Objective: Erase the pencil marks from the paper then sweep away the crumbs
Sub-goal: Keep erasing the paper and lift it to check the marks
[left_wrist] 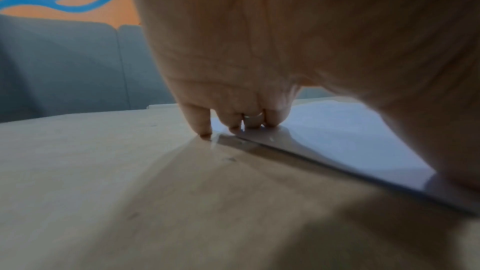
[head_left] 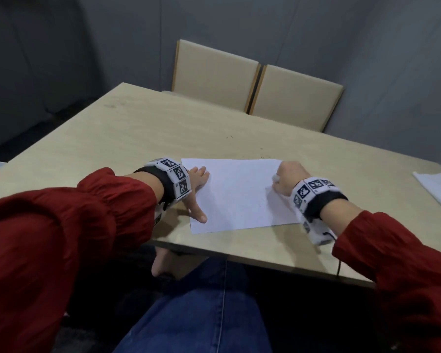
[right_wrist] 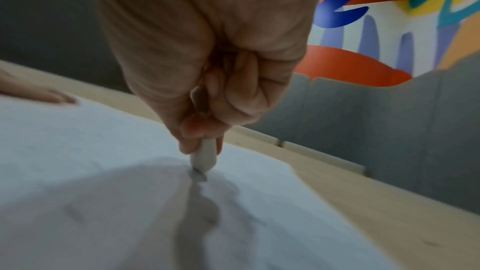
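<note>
Right hand (right_wrist: 207, 52) fingers (right_wrist: 192, 128) pinching eraser (right_wrist: 203, 157) tip-down on paper (head_left: 239, 194); left hand (head_left: 196, 187) fingers (left_wrist: 197, 120) spread flat along its left edge.

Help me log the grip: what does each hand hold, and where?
Right hand pinches the eraser by its upper part. Left hand holds nothing, pressing the paper flat.

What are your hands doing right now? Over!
Left hand flat, pressing paper edge down. Right hand grips eraser, tip on paper. Faint marks remain. Nothing in the way.
</note>
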